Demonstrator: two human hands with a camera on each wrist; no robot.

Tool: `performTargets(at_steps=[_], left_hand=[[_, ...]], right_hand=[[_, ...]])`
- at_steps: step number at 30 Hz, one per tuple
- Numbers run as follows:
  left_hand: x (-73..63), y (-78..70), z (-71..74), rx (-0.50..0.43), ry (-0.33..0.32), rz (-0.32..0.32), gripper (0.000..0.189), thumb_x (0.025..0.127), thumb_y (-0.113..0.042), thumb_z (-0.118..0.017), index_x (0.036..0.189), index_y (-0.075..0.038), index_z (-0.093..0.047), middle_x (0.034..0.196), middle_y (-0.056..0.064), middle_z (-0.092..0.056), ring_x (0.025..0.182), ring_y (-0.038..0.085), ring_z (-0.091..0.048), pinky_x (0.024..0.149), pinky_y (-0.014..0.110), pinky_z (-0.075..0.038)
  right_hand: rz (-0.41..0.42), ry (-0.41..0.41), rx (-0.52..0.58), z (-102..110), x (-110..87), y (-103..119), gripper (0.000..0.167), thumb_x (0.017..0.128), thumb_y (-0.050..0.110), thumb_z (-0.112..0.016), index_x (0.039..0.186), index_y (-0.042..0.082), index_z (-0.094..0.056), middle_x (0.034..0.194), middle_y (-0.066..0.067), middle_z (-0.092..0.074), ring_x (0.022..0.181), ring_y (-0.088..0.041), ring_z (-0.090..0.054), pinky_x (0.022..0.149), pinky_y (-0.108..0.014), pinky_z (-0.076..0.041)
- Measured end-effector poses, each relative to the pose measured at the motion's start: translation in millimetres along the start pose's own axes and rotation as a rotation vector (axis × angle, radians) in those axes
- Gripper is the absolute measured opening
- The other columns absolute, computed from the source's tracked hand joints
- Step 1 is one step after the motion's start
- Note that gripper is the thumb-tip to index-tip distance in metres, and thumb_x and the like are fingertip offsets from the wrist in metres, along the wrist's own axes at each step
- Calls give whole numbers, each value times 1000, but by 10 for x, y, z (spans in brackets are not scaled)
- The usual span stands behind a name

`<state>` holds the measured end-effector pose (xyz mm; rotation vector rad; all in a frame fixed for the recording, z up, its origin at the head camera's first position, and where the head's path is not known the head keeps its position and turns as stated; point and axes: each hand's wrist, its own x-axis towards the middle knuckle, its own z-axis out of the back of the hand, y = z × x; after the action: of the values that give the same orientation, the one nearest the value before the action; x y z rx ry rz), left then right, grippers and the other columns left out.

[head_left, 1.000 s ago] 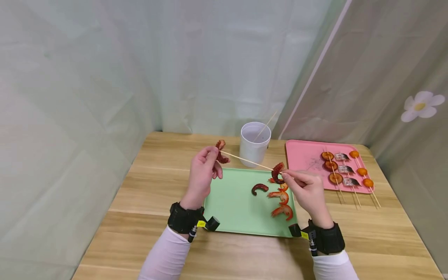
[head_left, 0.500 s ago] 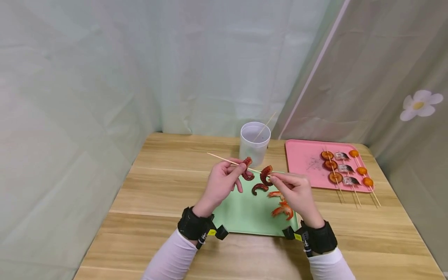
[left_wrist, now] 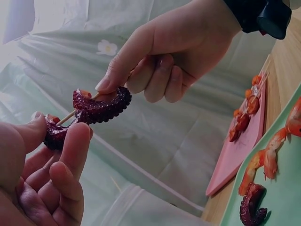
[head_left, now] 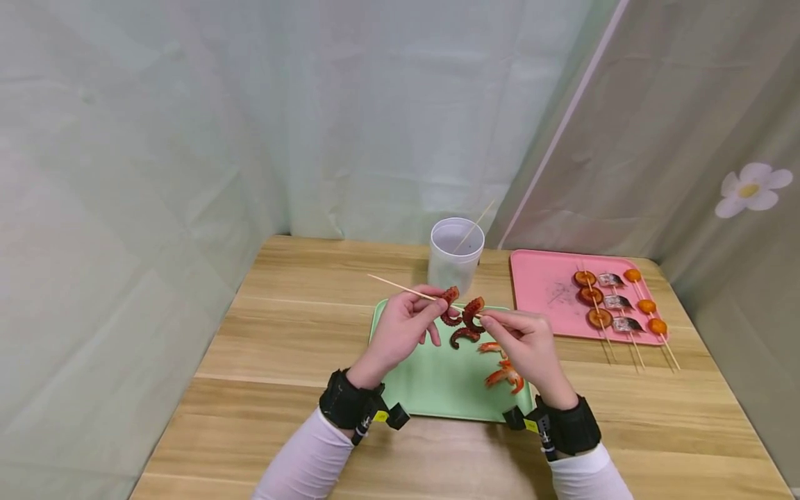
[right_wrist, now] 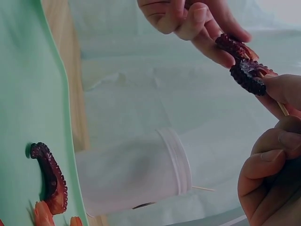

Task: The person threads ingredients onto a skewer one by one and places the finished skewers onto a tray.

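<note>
Both hands meet above the green tray (head_left: 437, 389) over one thin wooden skewer (head_left: 400, 286). My left hand (head_left: 400, 330) pinches a dark red octopus tentacle (left_wrist: 55, 136) between thumb and fingers, and the skewer passes through it. Close beside it, a second tentacle (left_wrist: 103, 106) is threaded on the same stick. My right hand (head_left: 525, 344) pinches the skewer by this second piece, thumb against the meat. The skewer's bare end sticks out left, past the left hand. A third curled tentacle (right_wrist: 51, 176) lies on the tray, near several orange shrimp (head_left: 500, 377).
A white cup (head_left: 440, 267) with a skewer leaning in it stands behind the tray. To the right, a pink tray (head_left: 531, 278) bears several loaded skewers (head_left: 601, 319). Curtains (head_left: 375, 139) hang behind the wooden table (head_left: 262, 333).
My left hand has moved right along the skewer with its tentacle, bringing it close to the other piece. The skewer's bare end now shows at left. My right hand has shifted slightly left.
</note>
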<state>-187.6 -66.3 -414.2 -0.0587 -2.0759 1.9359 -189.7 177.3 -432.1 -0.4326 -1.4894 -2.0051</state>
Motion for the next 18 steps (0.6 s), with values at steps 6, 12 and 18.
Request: performTargets(at_steps=[6, 12, 18], left_hand=[[-13, -3, 1, -9, -1, 0, 25, 108, -9, -65, 129, 2, -69, 104, 18, -79, 56, 14, -67, 50, 22, -44], [-52, -21, 11, 4, -7, 3, 27, 107, -9, -66, 132, 0, -70, 106, 22, -76, 57, 16, -68, 50, 23, -44], [-35, -26, 38, 28, 19, -1, 34, 108, -12, -66, 141, -3, -65, 115, 15, -74, 62, 16, -69, 52, 23, -45]], right_hand=[[8, 12, 9, -2, -7, -8, 22, 93, -15, -72, 108, -2, -82, 90, -9, -79, 53, -7, -45, 50, -23, -38], [17, 18, 15, -18, -22, -2, 22, 93, -16, -71, 108, -3, -82, 93, -12, -79, 54, -9, -47, 52, -23, -41], [2, 1, 26, -26, -13, -1, 22, 94, -16, -70, 109, -4, -82, 98, -12, -80, 63, -7, -57, 62, -20, -48]])
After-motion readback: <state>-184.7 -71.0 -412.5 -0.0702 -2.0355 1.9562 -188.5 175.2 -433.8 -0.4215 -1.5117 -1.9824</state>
